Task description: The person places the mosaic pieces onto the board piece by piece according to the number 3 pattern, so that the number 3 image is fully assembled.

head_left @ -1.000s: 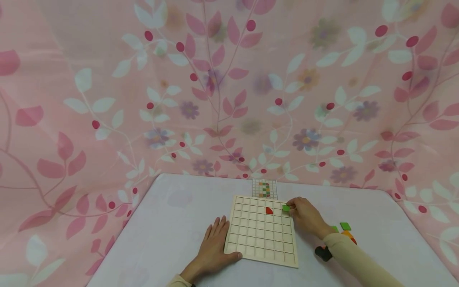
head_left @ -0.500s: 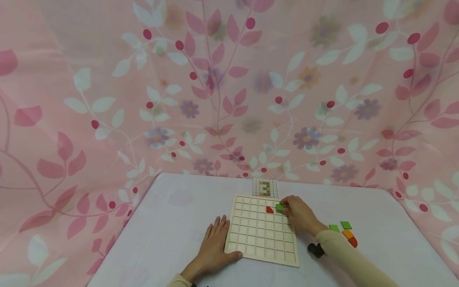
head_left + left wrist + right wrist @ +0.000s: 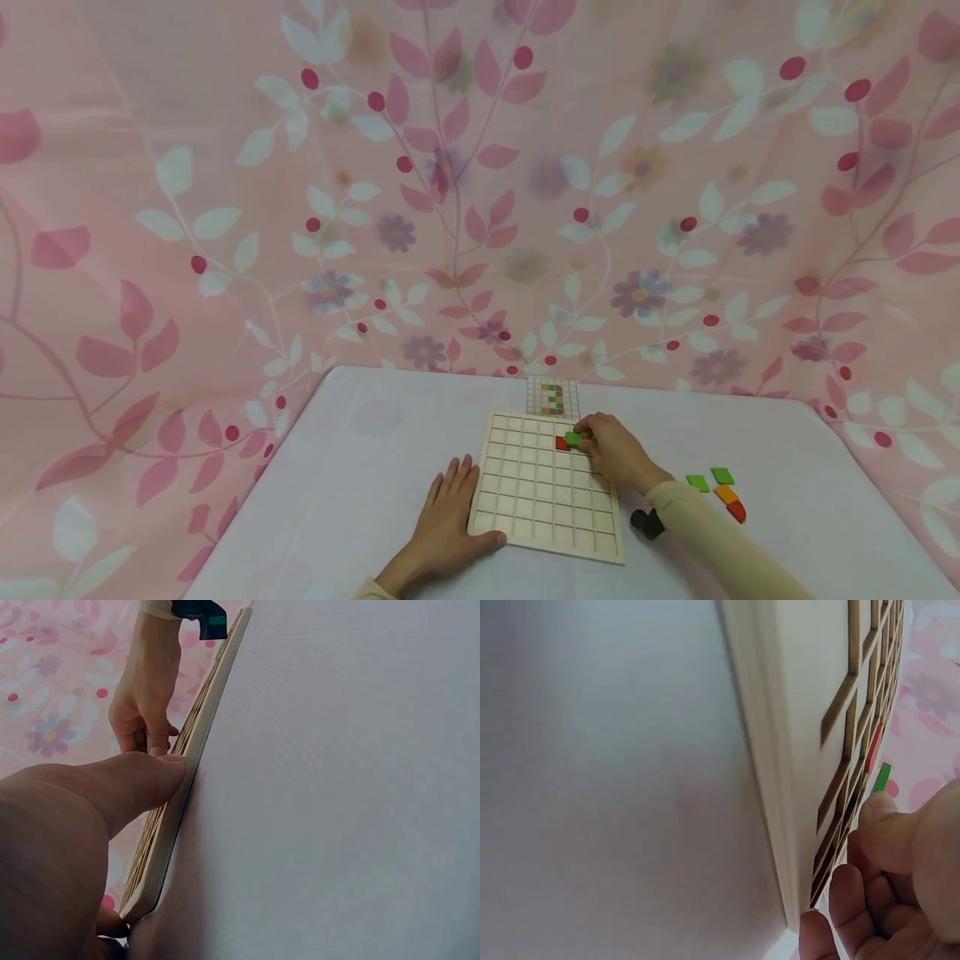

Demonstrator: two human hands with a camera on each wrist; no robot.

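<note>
A wooden grid board (image 3: 546, 483) lies on the table, divided into square cells. My right hand (image 3: 617, 450) pinches a green square tile (image 3: 573, 438) between thumb and fingers, just over the board's far part. Close by the green tile, a red tile (image 3: 562, 443) sits in a cell, its right part covered. In the right wrist view the green tile (image 3: 883, 777) stands tilted above the grid, apart from the red tile (image 3: 873, 748). My left hand (image 3: 448, 521) lies along the board's left side with fingers straight, the thumb touching its near left corner.
A small printed grid card (image 3: 553, 397) with a coloured pattern lies behind the board. To the right are loose tiles: green ones (image 3: 697, 483) (image 3: 722, 476), an orange one (image 3: 726, 494) and a red rounded one (image 3: 737, 511). A floral curtain (image 3: 480, 183) hangs behind the table.
My right hand has carried the green tile leftward across the board, from its right edge to beside the red tile. The left hand has stayed in place.
</note>
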